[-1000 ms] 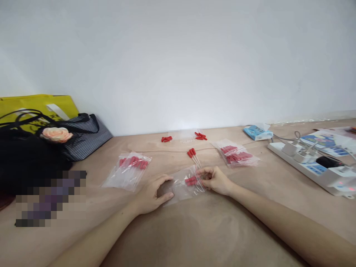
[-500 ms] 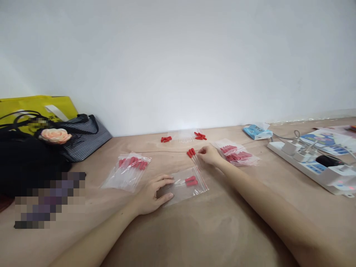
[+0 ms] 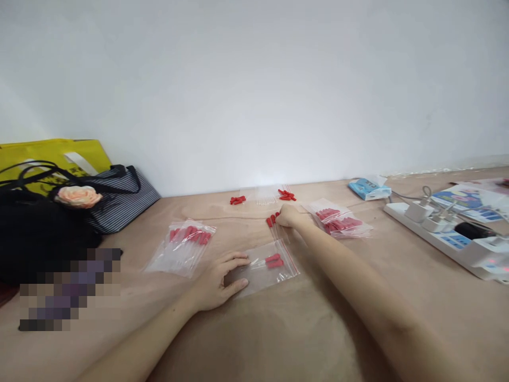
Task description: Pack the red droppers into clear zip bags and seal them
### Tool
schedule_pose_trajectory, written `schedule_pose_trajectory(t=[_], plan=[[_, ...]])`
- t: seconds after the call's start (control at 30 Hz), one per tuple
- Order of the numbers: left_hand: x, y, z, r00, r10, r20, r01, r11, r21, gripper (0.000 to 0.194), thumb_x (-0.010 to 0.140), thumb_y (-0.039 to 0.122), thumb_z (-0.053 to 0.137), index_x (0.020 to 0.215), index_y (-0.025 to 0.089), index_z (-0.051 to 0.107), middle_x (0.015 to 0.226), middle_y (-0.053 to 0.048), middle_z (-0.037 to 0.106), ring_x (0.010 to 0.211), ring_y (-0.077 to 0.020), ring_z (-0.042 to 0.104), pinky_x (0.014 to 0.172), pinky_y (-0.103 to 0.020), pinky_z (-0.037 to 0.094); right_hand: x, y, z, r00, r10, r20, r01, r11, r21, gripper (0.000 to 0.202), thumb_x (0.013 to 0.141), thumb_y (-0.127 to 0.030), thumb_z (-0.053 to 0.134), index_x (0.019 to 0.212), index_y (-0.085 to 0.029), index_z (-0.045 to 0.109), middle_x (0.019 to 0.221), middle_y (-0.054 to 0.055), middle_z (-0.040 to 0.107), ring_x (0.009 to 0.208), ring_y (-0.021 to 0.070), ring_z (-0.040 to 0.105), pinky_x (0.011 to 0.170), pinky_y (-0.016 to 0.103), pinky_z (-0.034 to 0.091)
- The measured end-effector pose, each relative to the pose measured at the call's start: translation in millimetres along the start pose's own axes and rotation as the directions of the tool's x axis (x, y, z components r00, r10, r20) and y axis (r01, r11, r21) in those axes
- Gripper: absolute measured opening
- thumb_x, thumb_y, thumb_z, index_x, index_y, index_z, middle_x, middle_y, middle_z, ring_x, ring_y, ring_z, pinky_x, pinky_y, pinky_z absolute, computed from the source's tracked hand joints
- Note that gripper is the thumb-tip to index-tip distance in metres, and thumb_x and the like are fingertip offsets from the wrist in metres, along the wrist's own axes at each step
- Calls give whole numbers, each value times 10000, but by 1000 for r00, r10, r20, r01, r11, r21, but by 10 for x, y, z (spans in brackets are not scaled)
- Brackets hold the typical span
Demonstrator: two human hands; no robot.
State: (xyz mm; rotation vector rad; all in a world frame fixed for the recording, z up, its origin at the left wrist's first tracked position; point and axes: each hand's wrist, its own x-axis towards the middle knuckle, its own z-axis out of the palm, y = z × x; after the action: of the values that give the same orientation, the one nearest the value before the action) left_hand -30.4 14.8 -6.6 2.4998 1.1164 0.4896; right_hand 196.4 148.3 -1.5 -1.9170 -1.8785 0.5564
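Left hand (image 3: 217, 278) lies flat on the table (image 3: 318, 329), fingers spread and pressing the near-left end of a clear zip bag (image 3: 268, 268) that holds two red-bulbed droppers (image 3: 273, 260). Right hand (image 3: 288, 216) reaches past the bag's far edge, fingers curled over a small loose cluster of droppers (image 3: 272, 219) on the table; whether they grip one cannot be told. Filled bags lie to either side: one (image 3: 183, 245) to the left, one (image 3: 338, 218) just right of the right hand. More red bulbs (image 3: 237, 199) and droppers (image 3: 286, 194) lie near the wall. Far left, a striped handbag (image 3: 119, 199) and yellow bag (image 3: 55, 154); far right, a power strip (image 3: 449, 239) and tissue pack (image 3: 368, 188)
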Motion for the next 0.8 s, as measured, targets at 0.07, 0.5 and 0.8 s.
schedule_pose_trajectory(t=[0.07,0.5,0.8], plan=[[-2,1,0,1000,-2,1,2,1000,-1,311,807,334,495,1098,228,522,1185,-54,513,1096,-204,470,937,-356,374,-50,51,-53,1000,13,0,-13,994,109,63,599,-166,590,651,-133,602,620,86,614,635,197,590,550,262,425],[-7,16,-11,998,-56,-8,55,997,-59,152,784,327,504,877,211,473,1144,-72,530,1063,-218,488,879,-382,389,-785,605,-30,955,119,-270,187,465,865,437,567,-262,607,937,-224,378,752,-28,490,604,107,519,562,260,482],[-18,6,-3,998,-69,-11,68,996,-61,160,774,325,512,746,199,417,1140,-75,527,1034,-219,493,850,-378,396,-1021,406,144,982,109,-152,109,324,940,462,561,-438,654,879,-230,390,692,-45,486,578,110,551,600,292,506]])
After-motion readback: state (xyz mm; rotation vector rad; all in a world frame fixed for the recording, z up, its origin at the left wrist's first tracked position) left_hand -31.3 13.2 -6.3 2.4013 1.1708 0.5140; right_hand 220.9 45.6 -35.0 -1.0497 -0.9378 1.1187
